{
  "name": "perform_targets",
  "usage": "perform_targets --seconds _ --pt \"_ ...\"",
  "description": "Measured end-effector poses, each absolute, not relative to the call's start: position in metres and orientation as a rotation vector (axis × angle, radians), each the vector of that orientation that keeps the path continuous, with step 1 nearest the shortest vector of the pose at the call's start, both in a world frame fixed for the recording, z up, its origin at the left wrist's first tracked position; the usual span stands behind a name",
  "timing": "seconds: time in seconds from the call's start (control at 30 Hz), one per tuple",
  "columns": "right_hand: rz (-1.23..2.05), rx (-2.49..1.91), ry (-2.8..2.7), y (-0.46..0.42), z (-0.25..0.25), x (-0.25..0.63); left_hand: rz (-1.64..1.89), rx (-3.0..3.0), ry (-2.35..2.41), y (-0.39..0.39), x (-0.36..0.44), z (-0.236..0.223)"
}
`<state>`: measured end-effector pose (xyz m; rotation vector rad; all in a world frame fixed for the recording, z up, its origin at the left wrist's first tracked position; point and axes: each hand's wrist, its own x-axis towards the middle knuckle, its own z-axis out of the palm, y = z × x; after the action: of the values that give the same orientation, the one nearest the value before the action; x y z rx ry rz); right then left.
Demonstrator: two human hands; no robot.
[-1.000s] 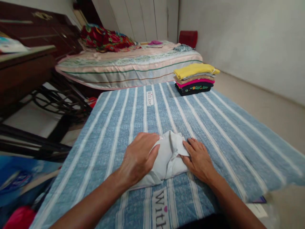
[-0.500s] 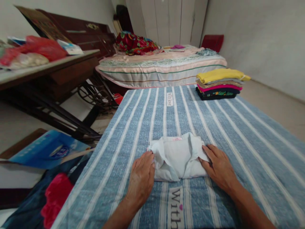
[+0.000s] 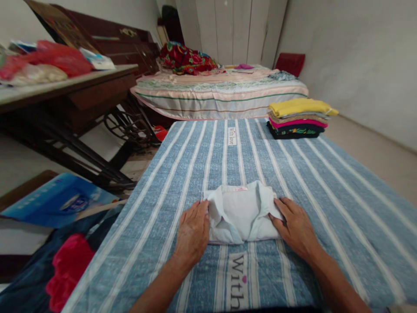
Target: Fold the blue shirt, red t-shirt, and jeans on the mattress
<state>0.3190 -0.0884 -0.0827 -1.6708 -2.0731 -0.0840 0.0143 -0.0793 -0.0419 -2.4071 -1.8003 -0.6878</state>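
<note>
A red cloth (image 3: 67, 271) is lying far to the left of the folded white shirt (image 3: 240, 214), off the edge of the striped blue sheet (image 3: 325, 182), with a blue bag (image 3: 55, 200) just beyond it. The left hand (image 3: 193, 232) is lying flat with its fingers spread loosely, holding nothing and touching the shirt's left edge. The shirt itself is sitting in the near middle of the sheet, collar up, between both hands. The right hand (image 3: 295, 226) is resting flat and open against the shirt's right edge, gripping nothing. A stack of folded clothes (image 3: 298, 118) is lying well beyond the shirt, to its right. To do this squaring-up well, I judge both palms should be pressing inward evenly, keeping the side folds straight and the collar centred.
</note>
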Motion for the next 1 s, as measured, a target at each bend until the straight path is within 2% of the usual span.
perform_targets --seconds 0.23,0.5,0.73,1.0 --pt "-0.049 -1.66 -2.054 -0.096 -0.065 0.317 -0.801 -2.417 -1.733 -0.074 0.008 -0.037" --pt "-0.045 -1.377 -2.14 -0.118 -0.04 0.302 -0.896 -2.419 -1.601 -0.073 0.013 -0.029" --pt "0.021 -1.448 -2.106 -0.109 -0.049 0.285 -0.747 -2.498 -1.783 -0.066 0.021 -0.039" --pt "-0.079 -1.54 -2.091 -0.112 -0.042 0.272 -0.822 -2.471 -1.794 -0.065 0.018 -0.04"
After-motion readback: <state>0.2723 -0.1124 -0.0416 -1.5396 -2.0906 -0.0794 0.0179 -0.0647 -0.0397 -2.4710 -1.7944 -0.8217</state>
